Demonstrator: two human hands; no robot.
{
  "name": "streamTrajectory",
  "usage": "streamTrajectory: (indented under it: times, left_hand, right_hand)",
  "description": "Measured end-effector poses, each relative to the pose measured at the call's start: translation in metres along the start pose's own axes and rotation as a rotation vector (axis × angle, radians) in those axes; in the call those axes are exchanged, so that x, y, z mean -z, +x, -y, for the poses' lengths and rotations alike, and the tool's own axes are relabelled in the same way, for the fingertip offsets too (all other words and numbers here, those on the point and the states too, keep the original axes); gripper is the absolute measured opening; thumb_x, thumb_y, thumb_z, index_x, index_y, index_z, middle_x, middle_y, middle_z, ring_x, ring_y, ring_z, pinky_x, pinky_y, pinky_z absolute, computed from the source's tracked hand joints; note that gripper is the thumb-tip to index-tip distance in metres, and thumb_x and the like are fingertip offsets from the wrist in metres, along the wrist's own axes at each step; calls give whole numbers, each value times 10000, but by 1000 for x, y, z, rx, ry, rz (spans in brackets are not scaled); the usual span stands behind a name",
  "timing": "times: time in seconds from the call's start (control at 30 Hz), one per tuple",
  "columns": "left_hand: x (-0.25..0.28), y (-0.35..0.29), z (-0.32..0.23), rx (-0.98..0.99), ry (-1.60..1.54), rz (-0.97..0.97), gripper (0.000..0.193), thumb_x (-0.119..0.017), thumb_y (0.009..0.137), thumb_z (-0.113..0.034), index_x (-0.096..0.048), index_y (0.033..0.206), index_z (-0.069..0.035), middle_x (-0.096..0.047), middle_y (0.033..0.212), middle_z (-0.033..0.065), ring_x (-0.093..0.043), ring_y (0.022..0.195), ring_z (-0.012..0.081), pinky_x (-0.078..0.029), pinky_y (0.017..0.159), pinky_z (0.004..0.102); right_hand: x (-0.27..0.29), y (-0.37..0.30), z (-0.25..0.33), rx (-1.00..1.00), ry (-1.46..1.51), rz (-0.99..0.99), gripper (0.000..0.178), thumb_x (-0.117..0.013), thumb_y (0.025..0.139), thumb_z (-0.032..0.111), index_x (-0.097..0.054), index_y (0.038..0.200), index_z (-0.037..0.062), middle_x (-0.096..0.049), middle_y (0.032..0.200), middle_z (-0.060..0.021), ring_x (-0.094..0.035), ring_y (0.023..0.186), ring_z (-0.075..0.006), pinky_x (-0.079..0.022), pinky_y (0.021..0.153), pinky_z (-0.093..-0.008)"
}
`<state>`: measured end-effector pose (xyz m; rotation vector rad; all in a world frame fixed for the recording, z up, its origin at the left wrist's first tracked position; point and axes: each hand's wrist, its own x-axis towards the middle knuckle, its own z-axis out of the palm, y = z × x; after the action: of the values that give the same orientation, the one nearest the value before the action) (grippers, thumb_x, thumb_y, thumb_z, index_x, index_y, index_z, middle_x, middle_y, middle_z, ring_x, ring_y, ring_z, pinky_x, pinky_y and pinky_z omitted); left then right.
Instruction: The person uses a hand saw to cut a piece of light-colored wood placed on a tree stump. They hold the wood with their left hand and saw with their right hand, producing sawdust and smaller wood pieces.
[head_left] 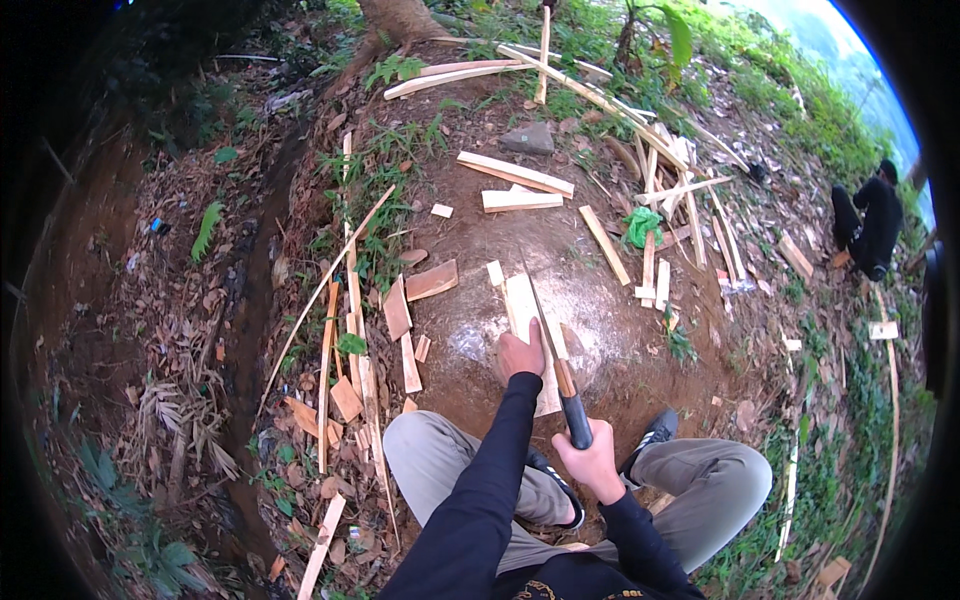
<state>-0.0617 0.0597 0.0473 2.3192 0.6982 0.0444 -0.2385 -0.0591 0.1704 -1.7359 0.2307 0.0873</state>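
Observation:
My left hand (521, 356) is closed on a pale wooden board (520, 300), which extends beyond the hand at both ends. In my right hand (592, 462) is the dark grip of a machete-like long-bladed knife (566, 385); a brown wooden section joins grip and blade. Its narrow blade points away from me, along the board's right side. I cannot make out the cutting edge. Pale wood dust or shavings (590, 335) lie on the soil around the board. A small wood block (495, 273) is near the board's far end.
Wood offcuts (432, 280) and long strips (352, 290) lie to the left. Far right, a pile of slats (665, 150) surrounds a green plastic bag (641, 226). A grey stone (528, 138) sits farther away. A person in dark clothes (880, 225) crouches at the right edge.

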Motion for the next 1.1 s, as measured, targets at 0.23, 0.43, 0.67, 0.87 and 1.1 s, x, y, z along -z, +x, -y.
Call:
streamTrajectory:
  times: [0.23,0.43,0.67,0.87,1.1]
  left_hand:
    - [16,35,6,-16,89,308,901,-540,850,-703,-569,1142,149,-621,1126,351,-614,1085,448,-480,947,467]
    - [23,62,2,-131,193,493,842,-595,844,-642,-595,1158,138,-617,1165,333,-606,1127,421,-482,984,441]
    - [29,33,-2,-298,84,316,1019,-752,823,-324,-70,1522,-34,-543,1268,329,-527,1217,458,-461,1004,465]
    - [40,29,6,-502,159,443,1007,-778,805,-329,-127,1568,-237,-433,1383,323,-463,1291,448,-406,1085,438]
    - [48,39,1,-505,277,569,1076,-764,816,-350,-5,1572,-250,-600,1144,362,-589,1086,497,-466,987,470]
  right_hand:
    - [0,1,-5,65,-11,-20,236,-682,714,57,-482,592,32,-454,523,11,-439,500,-60,-363,479,-282]
    - [1,3,-11,64,-3,-24,240,-679,717,56,-483,581,30,-450,509,3,-429,483,-63,-357,465,-288]
    - [2,4,-22,21,19,-26,239,-699,711,92,-512,589,9,-484,505,-38,-458,492,-85,-383,484,-308]
    - [1,5,-24,-1,60,-18,237,-693,714,86,-508,592,3,-490,505,-41,-458,487,-88,-385,485,-309]
    - [-3,4,-19,-5,71,-5,251,-693,709,78,-490,578,9,-466,496,-23,-443,485,-76,-370,474,-308]
